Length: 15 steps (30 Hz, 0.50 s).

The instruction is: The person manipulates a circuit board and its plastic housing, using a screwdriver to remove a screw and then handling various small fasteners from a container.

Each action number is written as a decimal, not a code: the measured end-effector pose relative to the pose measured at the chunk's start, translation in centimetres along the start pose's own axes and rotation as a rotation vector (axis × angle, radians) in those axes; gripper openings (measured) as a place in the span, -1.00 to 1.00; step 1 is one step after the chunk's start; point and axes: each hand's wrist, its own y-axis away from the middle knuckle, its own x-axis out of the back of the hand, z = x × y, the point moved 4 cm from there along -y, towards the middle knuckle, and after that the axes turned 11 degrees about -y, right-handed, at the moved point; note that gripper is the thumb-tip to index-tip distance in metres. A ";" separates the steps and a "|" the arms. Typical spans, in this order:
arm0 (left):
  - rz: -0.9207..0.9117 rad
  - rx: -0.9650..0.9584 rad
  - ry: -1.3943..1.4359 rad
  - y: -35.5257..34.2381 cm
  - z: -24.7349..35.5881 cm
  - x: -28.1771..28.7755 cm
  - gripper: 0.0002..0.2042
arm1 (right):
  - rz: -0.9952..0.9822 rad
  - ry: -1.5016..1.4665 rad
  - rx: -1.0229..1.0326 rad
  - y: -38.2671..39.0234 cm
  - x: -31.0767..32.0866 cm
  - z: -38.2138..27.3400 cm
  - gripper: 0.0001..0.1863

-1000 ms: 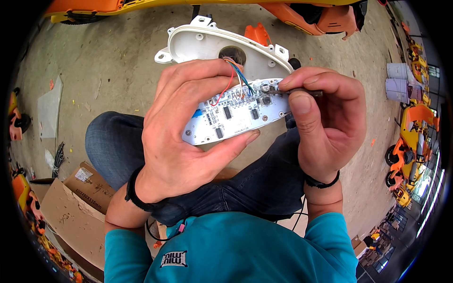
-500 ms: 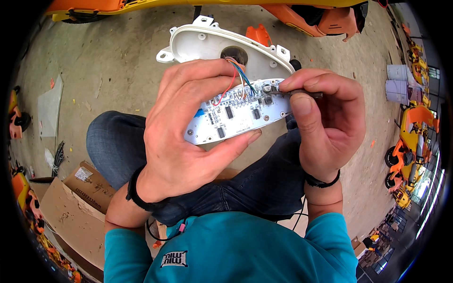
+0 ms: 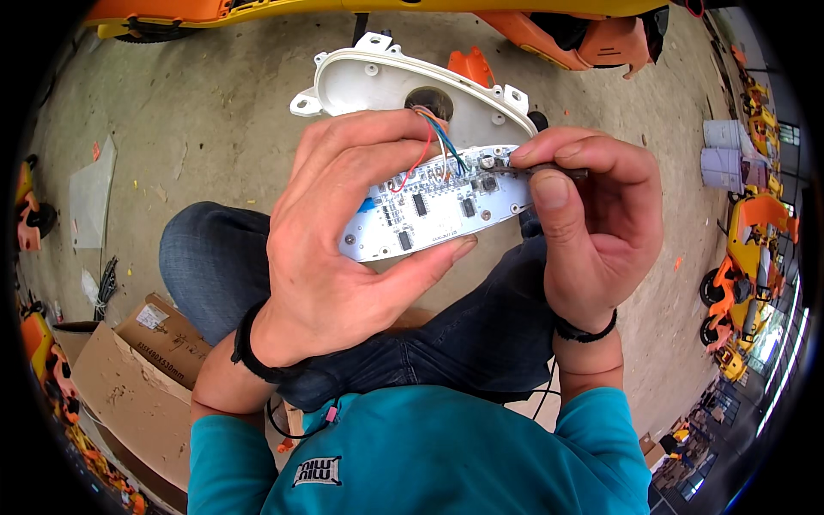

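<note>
A white circuit board (image 3: 442, 213) with black chips is held in front of me by my left hand (image 3: 330, 232), thumb along its near edge and fingers over its far left side. Red, white, green and blue wires (image 3: 446, 142) run from the board up toward a round hole in the white plastic housing (image 3: 369, 93) just beyond. My right hand (image 3: 596, 219) pinches a thin dark tool (image 3: 562, 169) between thumb and fingers. The tool's tip lies at the board's right part, by a small round component; whether it touches is too small to tell.
An opened cardboard box (image 3: 129, 386) stands at the lower left. Across the top runs a yellow and orange vehicle body (image 3: 566, 39). Pale buckets (image 3: 723, 150) and several orange-yellow vehicles (image 3: 747, 266) line the right side. A black cable bundle (image 3: 106, 283) lies on the concrete floor (image 3: 223, 129).
The board, my left hand and the housing have shifted very slightly to the right. My right hand keeps the same pinch on the tool.
</note>
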 end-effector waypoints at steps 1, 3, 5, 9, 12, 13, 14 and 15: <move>-0.003 0.000 -0.003 0.0 0.0 0.0 -0.44 | 0.005 -0.002 -0.002 0.0 0.0 0.0 -0.80; 0.004 0.003 -0.001 0.0 0.0 0.0 -0.44 | 0.007 -0.007 0.000 0.0 0.0 0.1 -0.80; 0.006 0.002 -0.003 0.0 0.0 0.0 -0.44 | -0.003 -0.015 0.015 0.1 0.1 0.1 -0.77; 0.015 0.010 0.005 -0.1 0.1 0.0 -0.44 | 0.020 -0.081 -0.020 0.0 0.2 0.2 -0.75; 0.023 -0.006 -0.005 -0.2 0.3 0.0 -0.44 | 0.018 -0.068 -0.019 -0.1 0.3 0.0 -0.75; 0.025 -0.017 -0.013 -0.3 0.4 0.1 -0.44 | 0.024 -0.064 -0.011 -0.1 0.3 -0.1 -0.75; 0.031 -0.021 -0.025 -0.3 0.4 0.1 -0.44 | 0.046 -0.073 0.000 0.0 0.3 -0.2 -0.74; 0.038 -0.024 -0.037 -0.4 0.5 0.2 -0.44 | 0.071 -0.062 0.001 0.0 0.5 -0.4 -0.74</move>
